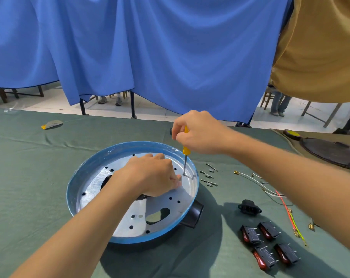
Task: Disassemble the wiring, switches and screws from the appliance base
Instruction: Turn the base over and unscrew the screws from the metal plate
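My right hand (pixel 200 133) grips the yellow-handled screwdriver (pixel 185 151) upright | tip inside the round blue-rimmed metal appliance base (pixel 94 159) | my left hand (pixel 152 175) rests beside the tip

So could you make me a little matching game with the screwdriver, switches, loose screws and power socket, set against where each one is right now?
Things:
1 screwdriver
2 switches
3 loose screws
4 power socket

Places:
A scattered on the cloth, close by the base rim
B lying alone, black, further right of the base
C upright in the right hand, tip on the base plate
D four together at the cloth's front right

Pairs: 1-C, 2-D, 3-A, 4-B
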